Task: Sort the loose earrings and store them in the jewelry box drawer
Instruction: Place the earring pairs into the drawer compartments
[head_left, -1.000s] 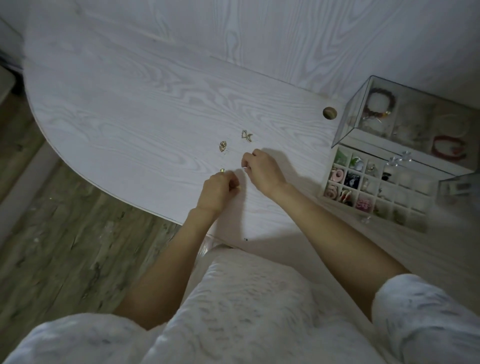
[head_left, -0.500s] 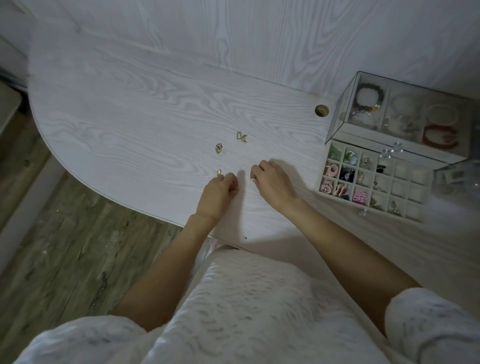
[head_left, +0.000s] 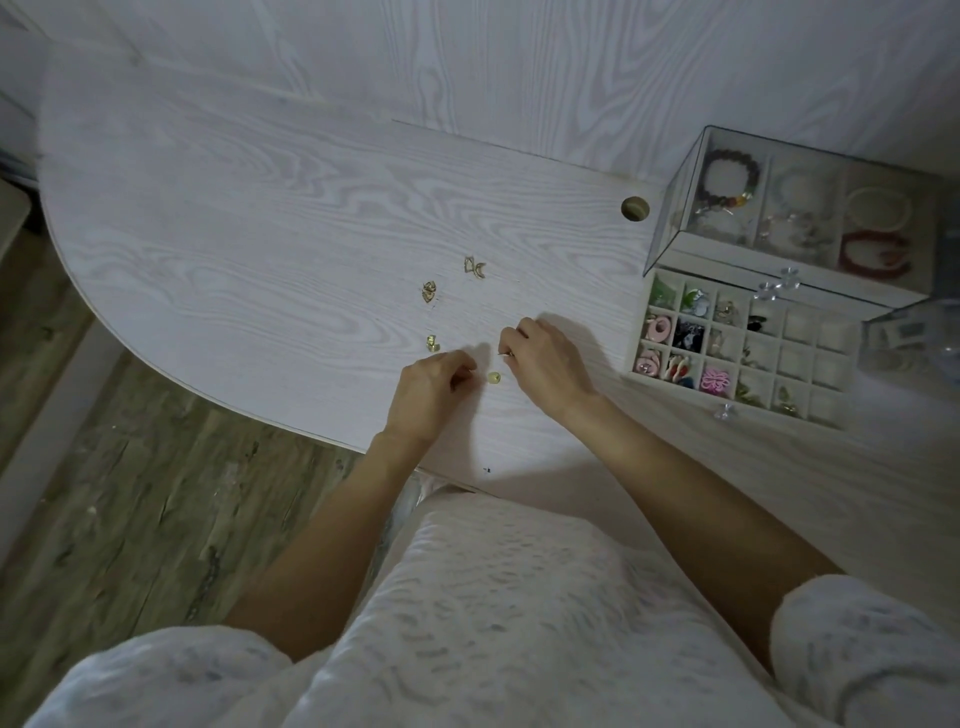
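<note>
**A:** Take the small pale earring (head_left: 494, 377) as the landmark. Where do the hands lie from it?

**B:** It lies loose on the white table (head_left: 260, 218), in the gap between the two hands. The left hand (head_left: 428, 389) is just to its left with the fingers curled toward it, and the right hand (head_left: 545, 364) is just to its right and a little farther back.

**A:** Which is nearer?

**B:** I judge the left; its fingertips are just beside the bead, though not touching it. The fingers are curled in, and I cannot tell whether they hold anything.

**A:** And the right?

**B:** Its fingers are drawn together at the tips, and a thin glint shows there, probably a post or hook. It is too small to name.

**A:** Does the bead have a long axis?

**B:** It looks roundish, so no direction matters. A pinch from either side should do.

**A:** The rest?

**B:** Three gold clusters lie beyond the landmark. A small gold piece (head_left: 432, 343) is up and to the left, a fan-shaped pair (head_left: 429, 292) is farther back, and an angular pair (head_left: 475, 267) is farthest. The open drawer (head_left: 737, 348) of the jewelry box (head_left: 800, 218) lies well off to the right, on the right hand's side.
</note>
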